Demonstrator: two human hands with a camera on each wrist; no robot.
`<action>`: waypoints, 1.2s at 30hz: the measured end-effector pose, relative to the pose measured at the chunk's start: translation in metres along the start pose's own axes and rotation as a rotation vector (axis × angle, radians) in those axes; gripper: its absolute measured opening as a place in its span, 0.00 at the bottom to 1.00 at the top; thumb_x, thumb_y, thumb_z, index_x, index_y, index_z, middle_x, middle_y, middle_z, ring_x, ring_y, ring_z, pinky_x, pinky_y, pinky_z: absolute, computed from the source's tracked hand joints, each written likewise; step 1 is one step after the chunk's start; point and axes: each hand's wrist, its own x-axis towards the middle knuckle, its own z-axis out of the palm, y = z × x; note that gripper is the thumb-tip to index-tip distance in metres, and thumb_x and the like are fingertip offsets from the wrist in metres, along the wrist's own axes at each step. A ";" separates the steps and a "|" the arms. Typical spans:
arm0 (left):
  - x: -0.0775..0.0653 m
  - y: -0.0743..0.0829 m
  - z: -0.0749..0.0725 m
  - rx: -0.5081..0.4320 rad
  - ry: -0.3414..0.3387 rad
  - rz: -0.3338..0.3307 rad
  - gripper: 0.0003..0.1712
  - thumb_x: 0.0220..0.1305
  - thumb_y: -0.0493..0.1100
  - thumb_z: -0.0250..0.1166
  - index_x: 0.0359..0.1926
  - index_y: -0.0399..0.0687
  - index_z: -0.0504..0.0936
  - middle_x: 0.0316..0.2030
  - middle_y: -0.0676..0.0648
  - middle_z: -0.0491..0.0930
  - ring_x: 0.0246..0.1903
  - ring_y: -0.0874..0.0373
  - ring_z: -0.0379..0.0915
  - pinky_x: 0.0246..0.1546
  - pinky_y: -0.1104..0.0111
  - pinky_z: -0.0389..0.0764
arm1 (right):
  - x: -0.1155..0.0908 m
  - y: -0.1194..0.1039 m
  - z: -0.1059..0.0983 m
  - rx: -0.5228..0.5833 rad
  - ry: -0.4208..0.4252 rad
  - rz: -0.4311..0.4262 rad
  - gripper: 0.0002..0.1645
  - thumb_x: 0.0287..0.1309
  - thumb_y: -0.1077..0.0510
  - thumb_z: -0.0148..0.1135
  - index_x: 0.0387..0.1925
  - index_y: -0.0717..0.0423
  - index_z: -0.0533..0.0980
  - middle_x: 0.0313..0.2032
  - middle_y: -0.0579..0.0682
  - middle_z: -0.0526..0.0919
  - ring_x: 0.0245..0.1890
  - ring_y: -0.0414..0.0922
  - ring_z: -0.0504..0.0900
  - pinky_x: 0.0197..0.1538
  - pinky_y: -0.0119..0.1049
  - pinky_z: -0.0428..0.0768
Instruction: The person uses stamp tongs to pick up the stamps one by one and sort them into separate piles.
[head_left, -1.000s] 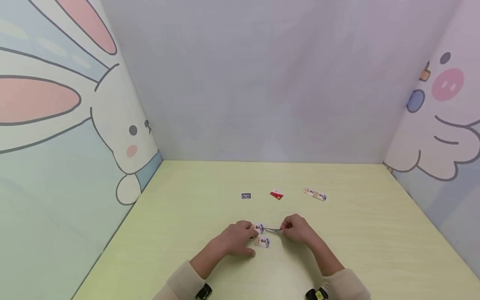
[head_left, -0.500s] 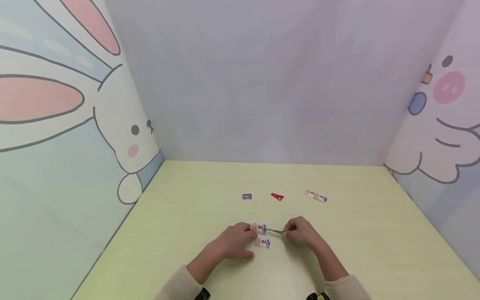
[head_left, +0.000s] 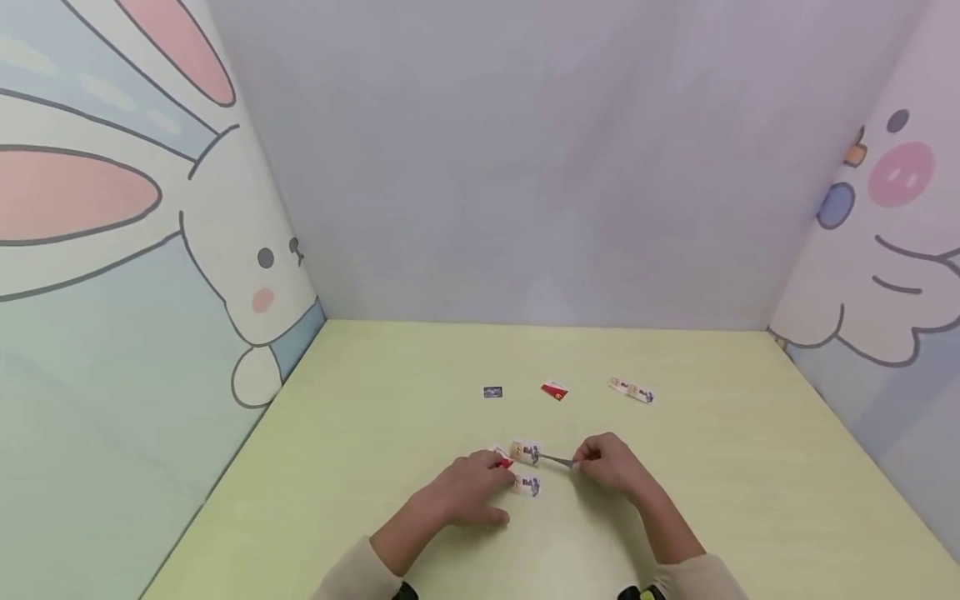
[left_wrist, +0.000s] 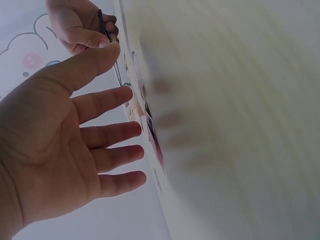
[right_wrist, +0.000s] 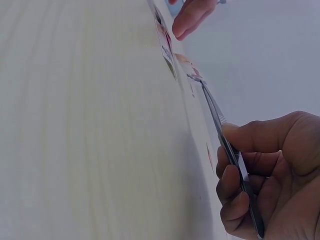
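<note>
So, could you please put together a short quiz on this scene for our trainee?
1. What is the right hand holding, and what are its tips at?
2. True or false: in the left wrist view, the left hand has its fingers extended rather than curled into a fist.
3. Which colours show on the middle piece of the far row: (a) green and black, (b) red and white, or (c) yellow and blue?

Key:
1. Tweezers, with their tips at a small printed piece.
2. True.
3. (b)
</note>
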 end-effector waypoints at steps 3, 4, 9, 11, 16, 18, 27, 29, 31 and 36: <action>-0.001 0.002 -0.002 -0.012 -0.009 0.018 0.25 0.52 0.58 0.68 0.50 0.56 0.80 0.51 0.53 0.73 0.51 0.59 0.67 0.46 0.64 0.72 | 0.000 0.000 -0.003 -0.006 0.007 0.005 0.02 0.50 0.67 0.61 0.25 0.64 0.77 0.22 0.48 0.73 0.24 0.44 0.69 0.28 0.37 0.68; -0.002 0.002 -0.002 -0.016 -0.010 0.025 0.25 0.52 0.58 0.68 0.51 0.56 0.80 0.51 0.53 0.73 0.51 0.60 0.67 0.46 0.64 0.72 | 0.000 0.000 -0.003 -0.005 0.007 0.009 0.02 0.50 0.67 0.61 0.24 0.64 0.77 0.22 0.48 0.73 0.24 0.44 0.69 0.28 0.37 0.68; -0.003 0.004 -0.003 -0.003 -0.010 0.076 0.26 0.52 0.58 0.68 0.51 0.55 0.80 0.53 0.51 0.73 0.52 0.60 0.67 0.48 0.66 0.71 | 0.001 -0.001 -0.007 -0.002 0.015 0.026 0.02 0.49 0.68 0.61 0.24 0.63 0.77 0.22 0.48 0.73 0.24 0.44 0.68 0.28 0.37 0.68; -0.003 0.004 -0.003 0.009 -0.007 0.102 0.26 0.52 0.58 0.68 0.51 0.55 0.79 0.53 0.51 0.73 0.53 0.60 0.67 0.49 0.66 0.70 | 0.001 -0.001 -0.009 -0.005 0.017 0.020 0.02 0.49 0.68 0.61 0.24 0.64 0.77 0.22 0.48 0.73 0.24 0.44 0.68 0.28 0.36 0.68; 0.000 0.003 -0.003 0.027 -0.016 0.155 0.27 0.53 0.59 0.67 0.52 0.54 0.78 0.54 0.51 0.73 0.55 0.59 0.66 0.53 0.66 0.68 | 0.000 0.003 -0.015 -0.013 0.027 0.023 0.02 0.50 0.67 0.62 0.25 0.64 0.77 0.22 0.48 0.74 0.24 0.44 0.68 0.27 0.36 0.67; 0.000 0.003 -0.002 0.034 -0.025 0.163 0.28 0.53 0.60 0.66 0.53 0.54 0.78 0.55 0.51 0.72 0.57 0.58 0.65 0.53 0.65 0.68 | 0.000 0.005 -0.017 -0.012 0.031 0.031 0.02 0.50 0.67 0.62 0.25 0.64 0.78 0.22 0.48 0.74 0.24 0.44 0.68 0.28 0.36 0.67; 0.003 0.001 -0.002 0.084 -0.035 0.161 0.28 0.53 0.59 0.65 0.53 0.55 0.78 0.57 0.50 0.71 0.59 0.55 0.63 0.52 0.60 0.69 | -0.001 0.011 -0.027 -0.003 0.052 0.042 0.04 0.52 0.66 0.62 0.26 0.65 0.78 0.23 0.49 0.75 0.25 0.45 0.69 0.28 0.37 0.68; 0.004 0.000 -0.003 0.090 -0.035 0.156 0.27 0.53 0.58 0.65 0.53 0.55 0.78 0.57 0.50 0.71 0.59 0.55 0.63 0.52 0.60 0.69 | -0.001 0.012 -0.029 0.001 0.062 0.040 0.04 0.51 0.66 0.62 0.27 0.66 0.78 0.23 0.49 0.75 0.25 0.45 0.69 0.28 0.37 0.68; 0.005 0.001 -0.003 0.089 -0.037 0.152 0.26 0.54 0.57 0.65 0.53 0.55 0.78 0.57 0.50 0.71 0.59 0.56 0.63 0.52 0.60 0.68 | -0.001 0.014 -0.031 0.008 0.067 0.045 0.04 0.51 0.66 0.62 0.27 0.66 0.78 0.23 0.49 0.75 0.25 0.45 0.69 0.27 0.36 0.69; 0.006 0.001 -0.001 0.099 -0.030 0.145 0.24 0.54 0.54 0.65 0.52 0.56 0.79 0.56 0.51 0.72 0.58 0.58 0.63 0.52 0.60 0.69 | -0.004 0.019 -0.035 0.028 0.062 0.056 0.04 0.52 0.67 0.61 0.27 0.67 0.78 0.23 0.49 0.75 0.24 0.44 0.69 0.26 0.35 0.68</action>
